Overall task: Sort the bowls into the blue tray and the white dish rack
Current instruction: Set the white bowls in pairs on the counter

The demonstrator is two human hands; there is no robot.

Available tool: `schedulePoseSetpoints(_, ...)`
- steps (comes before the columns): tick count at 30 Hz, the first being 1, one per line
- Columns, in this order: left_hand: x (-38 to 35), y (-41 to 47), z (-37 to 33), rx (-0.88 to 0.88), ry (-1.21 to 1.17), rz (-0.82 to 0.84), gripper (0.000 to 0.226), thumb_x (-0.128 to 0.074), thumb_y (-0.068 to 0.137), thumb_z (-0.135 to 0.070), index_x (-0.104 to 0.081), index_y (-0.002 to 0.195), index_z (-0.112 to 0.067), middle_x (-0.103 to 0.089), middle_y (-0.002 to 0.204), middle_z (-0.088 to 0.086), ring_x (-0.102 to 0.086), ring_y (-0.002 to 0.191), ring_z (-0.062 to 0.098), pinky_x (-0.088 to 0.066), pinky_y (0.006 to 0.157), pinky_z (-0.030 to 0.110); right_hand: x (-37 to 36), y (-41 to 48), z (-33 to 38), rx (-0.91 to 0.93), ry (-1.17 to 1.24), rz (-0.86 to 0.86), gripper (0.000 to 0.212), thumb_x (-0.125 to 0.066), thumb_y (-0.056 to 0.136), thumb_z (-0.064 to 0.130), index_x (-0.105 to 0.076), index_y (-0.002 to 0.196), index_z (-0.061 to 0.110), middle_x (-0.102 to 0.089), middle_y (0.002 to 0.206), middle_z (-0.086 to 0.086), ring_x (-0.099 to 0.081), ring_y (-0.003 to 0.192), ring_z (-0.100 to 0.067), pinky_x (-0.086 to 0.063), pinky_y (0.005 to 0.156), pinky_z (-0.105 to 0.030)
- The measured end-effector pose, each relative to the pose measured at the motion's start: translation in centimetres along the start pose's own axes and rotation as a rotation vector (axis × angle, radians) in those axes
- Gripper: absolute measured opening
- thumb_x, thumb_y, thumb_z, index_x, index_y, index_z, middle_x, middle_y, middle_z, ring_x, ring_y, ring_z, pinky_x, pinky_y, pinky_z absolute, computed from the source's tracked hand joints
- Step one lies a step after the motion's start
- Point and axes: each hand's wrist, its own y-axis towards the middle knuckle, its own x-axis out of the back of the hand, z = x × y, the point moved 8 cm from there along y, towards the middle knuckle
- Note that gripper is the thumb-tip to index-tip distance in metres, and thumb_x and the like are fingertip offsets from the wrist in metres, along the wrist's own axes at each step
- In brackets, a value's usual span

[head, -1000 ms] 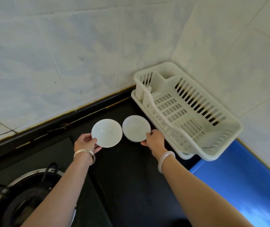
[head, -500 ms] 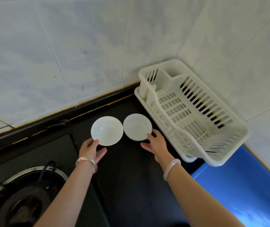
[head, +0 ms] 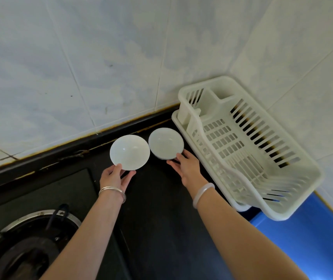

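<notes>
Two white bowls, one white dish rack (head: 225,79) and one blue tray (head: 312,239) are seen from above on a black kitchen counter (head: 161,209), with two bare arms reaching in from the bottom edge.

The two bowls sit side by side, nearly touching, near the back of the counter, close to the tiled wall (head: 101,57). The left bowl (head: 129,152) looks slightly larger. The right bowl (head: 166,143) lies just beside the dish rack. I cannot tell whether either bowl rests on the counter or is lifted off it.

The left hand (head: 114,176) grips the near rim of the left bowl, thumb on top of the rim and fingers spread underneath. Its forearm is stretched forward, with a thin silver bangle (head: 112,190) at the wrist.

The right hand (head: 189,168) holds the near rim of the right bowl, thumb against the edge and a finger reaching under it. This arm also stretches forward, with one pale bangle (head: 203,194) at the wrist.

The dish rack stands in the corner where two tiled walls meet, and holds nothing. The blue tray lies at the lower right, against the wall, its far end meeting the rack's near end. No bowl is in either one.

One round gas burner (head: 26,245) is at the lower left.
</notes>
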Motion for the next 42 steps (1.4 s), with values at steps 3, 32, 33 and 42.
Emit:
schedulePoseSetpoints(3, -0.8, 0.6, -0.7, -0.013, -0.031, -0.003, 0.009, -0.057, 0.088, -0.011, -0.055, 0.096, -0.015, -0.058, 0.11, 0.011, -0.064, 0.095, 0.032, -0.059, 0.07, 0.038, -1.8, 1.0, 0.6, 0.003, 0.022, 0.019, 0.044, -0.05, 0.096, 0.004, -0.044, 0.139, 0.01, -0.053, 0.134, -0.021, -0.065, 0.096, -0.028, -0.057, 0.076, -0.029)
schedulePoseSetpoints(32, -0.9, -4.6, 2.4, -0.086, 0.235, 0.164, 0.038, -0.055, 0.089, -0.012, -0.051, 0.126, -0.012, -0.056, 0.125, 0.011, -0.061, 0.103, 0.022, -0.051, 0.08, 0.029, 0.8, -5.6, 3.2, 0.174, -0.471, 0.144, 0.036, -0.039, 0.101, 0.025, -0.05, 0.133, 0.016, -0.062, 0.121, -0.005, -0.064, 0.099, -0.019, -0.053, 0.084, -0.03)
schedulePoseSetpoints(33, -0.8, -5.7, 3.4, -0.081, 0.304, 0.203, 0.036, -0.056, 0.089, -0.012, -0.053, 0.125, -0.012, -0.057, 0.122, 0.01, -0.061, 0.102, 0.022, -0.051, 0.081, 0.03, 1.9, -6.8, 3.2, 0.195, -0.509, 0.144, 0.034, -0.039, 0.1, 0.025, -0.052, 0.131, 0.017, -0.064, 0.115, -0.002, -0.065, 0.097, -0.017, -0.053, 0.082, -0.029)
schedulePoseSetpoints(42, 0.7, -16.9, 15.4, -0.152, 0.935, 0.564, 0.025, -0.054, 0.09, -0.01, -0.06, 0.114, -0.009, -0.062, 0.105, 0.01, -0.062, 0.077, 0.015, -0.054, 0.069, 0.02, 18.2, -18.2, -0.1, 0.288, -0.766, -0.003, 0.019, -0.047, 0.096, 0.018, -0.064, 0.101, 0.027, -0.068, 0.095, 0.004, -0.062, 0.079, -0.009, -0.049, 0.076, -0.024)
